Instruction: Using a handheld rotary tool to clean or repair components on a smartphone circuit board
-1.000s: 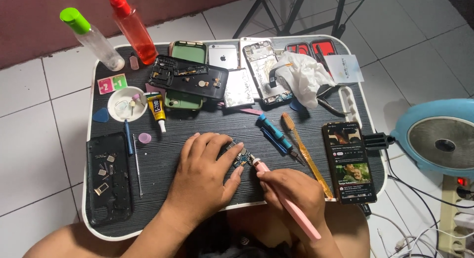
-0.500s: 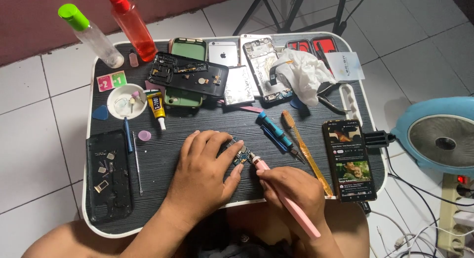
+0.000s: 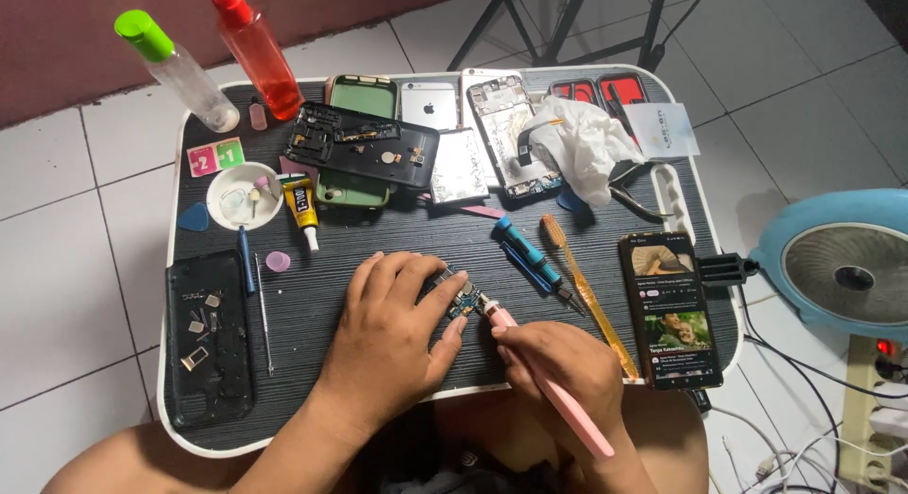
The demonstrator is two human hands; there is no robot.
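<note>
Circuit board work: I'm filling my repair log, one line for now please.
left hand pins small circuit board | right hand holds pink tool, tip on board

Left hand covers most of the small circuit board; fan cut by right edge; board components too small to resolve.

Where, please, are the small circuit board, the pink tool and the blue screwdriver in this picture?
small circuit board (image 3: 458, 295): head view, on its exposed part beside the left fingertips.
pink tool (image 3: 567, 414): head view, on the handle below the right hand.
blue screwdriver (image 3: 522, 246): head view, on the middle of its grip.
</note>
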